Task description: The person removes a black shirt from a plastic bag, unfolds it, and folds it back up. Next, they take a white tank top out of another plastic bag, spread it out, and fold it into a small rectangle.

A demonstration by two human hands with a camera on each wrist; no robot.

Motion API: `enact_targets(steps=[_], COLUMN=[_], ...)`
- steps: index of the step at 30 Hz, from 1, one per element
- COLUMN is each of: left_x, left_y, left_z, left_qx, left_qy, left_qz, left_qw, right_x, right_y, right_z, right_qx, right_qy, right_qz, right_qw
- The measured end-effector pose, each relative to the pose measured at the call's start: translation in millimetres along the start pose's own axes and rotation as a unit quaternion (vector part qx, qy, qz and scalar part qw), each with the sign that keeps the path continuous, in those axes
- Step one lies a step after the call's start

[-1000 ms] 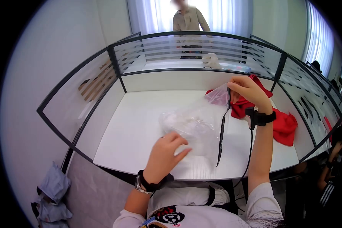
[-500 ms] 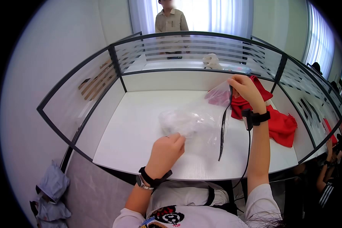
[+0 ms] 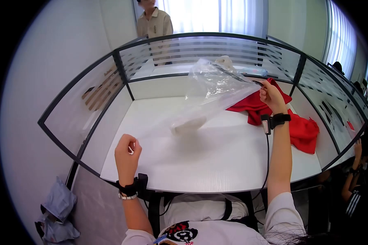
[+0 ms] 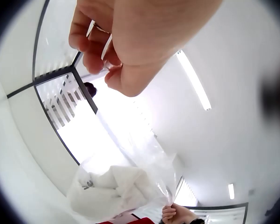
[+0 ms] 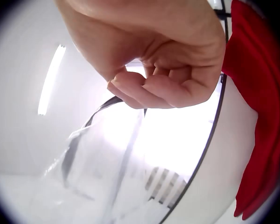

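A clear plastic bag (image 3: 214, 87) with a dark edge strip is stretched above the white desk. My right hand (image 3: 272, 97) pinches the bag at the end of that strip, also visible at the fingers of my right hand (image 5: 154, 70) in the right wrist view. Lower left, my left hand (image 3: 127, 157) is raised with curled fingers; in the left wrist view my left hand (image 4: 126, 42) pinches a bit of clear film. A soft white item (image 4: 112, 189) lies in the bag's lower part, between the two hands.
Red cloth (image 3: 302, 132) lies on the desk's right side, behind and beside my right forearm. Dark-framed clear partitions (image 3: 210, 36) enclose the white desk (image 3: 216, 171). Beyond them stand a pale plush-like object (image 3: 224, 61) and a person (image 3: 155, 24) in a beige shirt.
My left hand has moved left, away from the bag's middle. The dark strip, which hung down from my right hand, now extends up and left, with the bag spread out. The person behind has shifted left.
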State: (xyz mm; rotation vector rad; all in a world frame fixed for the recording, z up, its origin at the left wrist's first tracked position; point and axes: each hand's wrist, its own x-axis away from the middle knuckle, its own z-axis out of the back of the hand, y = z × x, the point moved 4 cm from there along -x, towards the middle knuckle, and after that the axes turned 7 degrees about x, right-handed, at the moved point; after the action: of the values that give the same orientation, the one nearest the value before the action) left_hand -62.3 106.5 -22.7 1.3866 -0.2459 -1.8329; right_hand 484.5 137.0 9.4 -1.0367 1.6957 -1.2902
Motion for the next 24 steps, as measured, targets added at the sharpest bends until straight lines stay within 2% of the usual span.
enact_targets(steps=[3, 6, 10, 11, 15, 19, 20, 21, 22, 24], left_x=[0, 1, 11, 10, 8, 19, 23, 19, 19, 17], left_y=[-8, -21, -32, -21, 35, 71, 74, 96, 110, 124], left_z=[0, -6, -7, -7, -15, -31, -34, -34, -37, -36], left_qx=[0.027, -0.005, -0.070, -0.052, 0.034, 0.102, 0.095, 0.141, 0.138, 0.265], left_qy=[0.016, 0.010, -0.026, -0.059, -0.115, -0.198, -0.217, -0.244, -0.246, -0.124], left_qz=[0.007, 0.080, 0.010, 0.067, 0.056, 0.006, -0.018, -0.037, -0.042, 0.008], left_qw=[0.999, 0.997, 0.997, 0.995, 0.991, 0.975, 0.971, 0.959, 0.959, 0.956], right_x=[2, 11, 32, 40, 68, 92, 101, 106, 109, 115], right_y=[1, -7, -30, -38, -60, -70, -72, -73, -74, -78], right_z=[2, -7, -24, -32, -63, -90, -97, -102, -106, -114], right_qx=[0.026, 0.100, 0.135, 0.145, 0.193, 0.231, 0.212, 0.205, 0.199, 0.218], right_qy=[0.001, -0.024, -0.073, -0.102, -0.142, -0.242, -0.257, -0.258, -0.259, -0.257], right_qz=[0.001, 0.025, 0.092, 0.124, 0.165, 0.189, 0.190, 0.195, 0.198, 0.227], right_qw=[1.000, 0.994, 0.984, 0.976, 0.957, 0.923, 0.923, 0.924, 0.924, 0.914])
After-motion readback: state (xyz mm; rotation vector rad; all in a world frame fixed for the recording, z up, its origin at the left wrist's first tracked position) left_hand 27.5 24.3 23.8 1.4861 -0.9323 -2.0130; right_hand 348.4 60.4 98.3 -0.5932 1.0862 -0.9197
